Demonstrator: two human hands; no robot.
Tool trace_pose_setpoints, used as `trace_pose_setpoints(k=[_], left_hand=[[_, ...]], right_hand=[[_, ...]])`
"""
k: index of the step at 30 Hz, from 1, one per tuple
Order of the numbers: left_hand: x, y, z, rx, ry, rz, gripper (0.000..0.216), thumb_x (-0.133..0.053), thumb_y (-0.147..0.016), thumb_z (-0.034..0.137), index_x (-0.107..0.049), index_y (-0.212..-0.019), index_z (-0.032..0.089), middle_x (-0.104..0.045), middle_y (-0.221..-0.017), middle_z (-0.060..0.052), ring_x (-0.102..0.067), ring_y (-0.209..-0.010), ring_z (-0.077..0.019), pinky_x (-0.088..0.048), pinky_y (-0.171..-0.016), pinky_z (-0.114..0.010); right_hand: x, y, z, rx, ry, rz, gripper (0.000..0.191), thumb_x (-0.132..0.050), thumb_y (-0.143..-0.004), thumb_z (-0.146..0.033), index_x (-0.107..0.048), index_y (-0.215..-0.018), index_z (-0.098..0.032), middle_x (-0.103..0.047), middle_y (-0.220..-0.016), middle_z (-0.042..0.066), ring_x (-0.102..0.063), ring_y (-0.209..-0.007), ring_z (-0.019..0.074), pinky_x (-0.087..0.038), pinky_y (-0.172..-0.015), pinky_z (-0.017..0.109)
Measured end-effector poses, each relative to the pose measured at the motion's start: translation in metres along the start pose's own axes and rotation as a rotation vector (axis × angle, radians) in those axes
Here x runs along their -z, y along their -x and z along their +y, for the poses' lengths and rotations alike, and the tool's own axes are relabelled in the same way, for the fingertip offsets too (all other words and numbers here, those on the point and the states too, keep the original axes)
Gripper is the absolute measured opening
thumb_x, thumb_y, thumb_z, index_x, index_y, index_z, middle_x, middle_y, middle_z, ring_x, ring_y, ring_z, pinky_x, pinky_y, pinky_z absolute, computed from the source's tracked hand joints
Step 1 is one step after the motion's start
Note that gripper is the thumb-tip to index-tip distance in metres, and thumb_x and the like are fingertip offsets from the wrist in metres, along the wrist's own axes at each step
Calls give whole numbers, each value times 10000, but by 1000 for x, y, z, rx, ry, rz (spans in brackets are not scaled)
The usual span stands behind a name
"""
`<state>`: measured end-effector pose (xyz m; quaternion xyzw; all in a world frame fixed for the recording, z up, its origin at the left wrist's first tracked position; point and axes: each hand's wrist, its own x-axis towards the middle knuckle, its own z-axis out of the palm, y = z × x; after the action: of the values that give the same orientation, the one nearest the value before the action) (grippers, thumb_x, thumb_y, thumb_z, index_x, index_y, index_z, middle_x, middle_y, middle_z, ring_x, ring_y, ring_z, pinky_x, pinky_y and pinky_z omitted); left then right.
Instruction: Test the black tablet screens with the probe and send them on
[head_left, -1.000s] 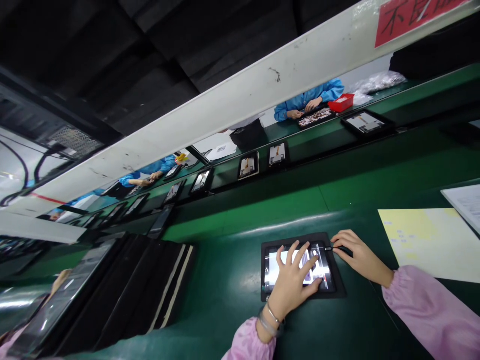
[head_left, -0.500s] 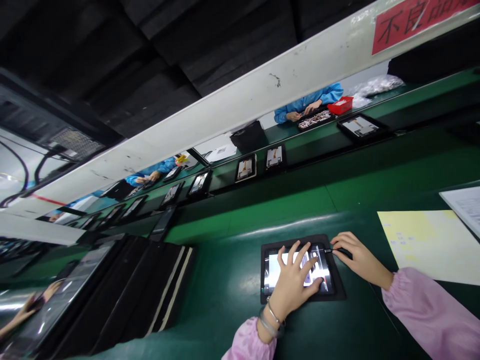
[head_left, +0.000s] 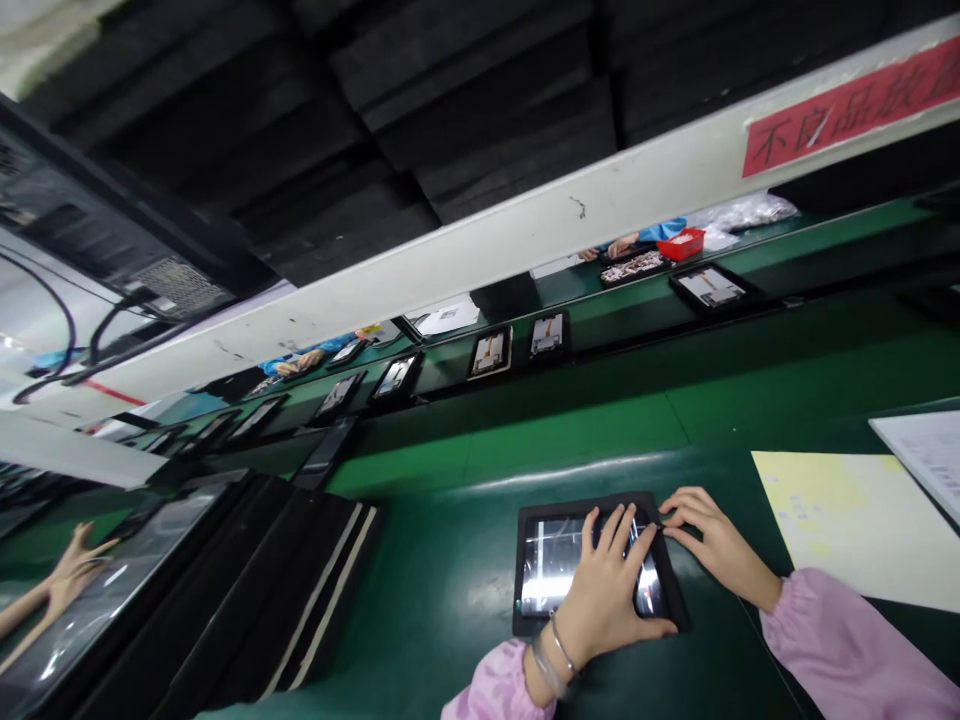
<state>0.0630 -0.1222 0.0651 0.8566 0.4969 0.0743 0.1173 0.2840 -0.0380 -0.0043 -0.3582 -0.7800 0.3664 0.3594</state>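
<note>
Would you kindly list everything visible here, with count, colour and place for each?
panel: one, glossy screen in a black tray, on the near green bench under the hands
yellow sheet: one, pale yellow, right of the panel
white sheet: one, white, far right edge
bench: green, near foreground
black trays: a leaning stack, black with pale edges, left
belt panels: several, black-framed, in a row on the far green belt
red bin: one, red, far side of the belt
red sign: one, red, on the white beam overhead
co-workers: blue sleeves across the belt; another hand at far left
left hand: flat on the panel, bracelets at wrist, pink sleeve
right hand: fingertips at the panel's right edge, pink sleeve
</note>
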Motion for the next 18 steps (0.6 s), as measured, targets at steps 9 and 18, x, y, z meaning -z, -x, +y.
trace_pose_setpoints(k=[9,18], left_hand=[[-14,-11,3,72,-4,-3,1023,-555,-691,881,-427,-1460,217,-319,-1614,-182,-312,-1465,-395,-328,-1116,-652],[-20,-19,-3,-21,-79,6,785,-613,-810,701,-468,-1392,194,-386,-1579,-180,-389,-1424,-368,-386,-1095,-573]], right_hand=[[7,3,1,33,161,-36,206,-494,-1028,-275,-608,-863,-229,-579,-1068,79,-496,-1102,271,-469,-955,454],[68,12,18,62,345,55,285,-510,-1009,-396,-616,-803,-230,-599,-946,83,-591,-935,253,-537,-809,361]])
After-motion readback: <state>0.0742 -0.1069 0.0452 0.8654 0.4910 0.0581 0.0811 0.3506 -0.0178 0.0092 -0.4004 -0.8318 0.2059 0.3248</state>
